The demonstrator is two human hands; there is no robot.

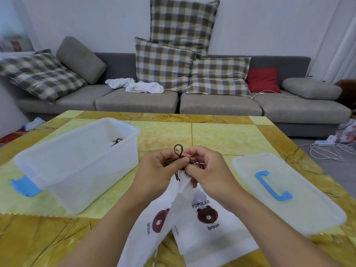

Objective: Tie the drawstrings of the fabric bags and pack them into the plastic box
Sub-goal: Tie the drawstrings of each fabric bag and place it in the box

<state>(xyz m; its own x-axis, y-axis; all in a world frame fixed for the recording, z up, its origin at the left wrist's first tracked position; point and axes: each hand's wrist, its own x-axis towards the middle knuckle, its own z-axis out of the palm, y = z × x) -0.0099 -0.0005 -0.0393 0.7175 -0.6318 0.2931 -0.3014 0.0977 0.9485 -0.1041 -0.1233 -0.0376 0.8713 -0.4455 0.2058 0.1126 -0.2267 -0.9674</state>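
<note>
A white fabric bag (154, 226) with a brown bear print hangs from my hands above the table, its mouth gathered. My left hand (156, 172) and my right hand (208, 172) both pinch its dark brown drawstring (178, 149), which forms a small loop above my fingers. A second white bear bag (212, 228) lies flat on the table beneath. The clear plastic box (77, 170) with blue latches stands at the left. Inside it a dark drawstring end (116, 141) shows; the bag it belongs to is hard to make out.
The box's clear lid (308, 199) with a blue handle (273, 185) lies on the table at the right. The yellow marble-pattern table (212, 132) extends forward. Behind it stands a grey sofa (212, 105) with checked cushions. Cables and a power strip (325, 144) lie on the floor, right.
</note>
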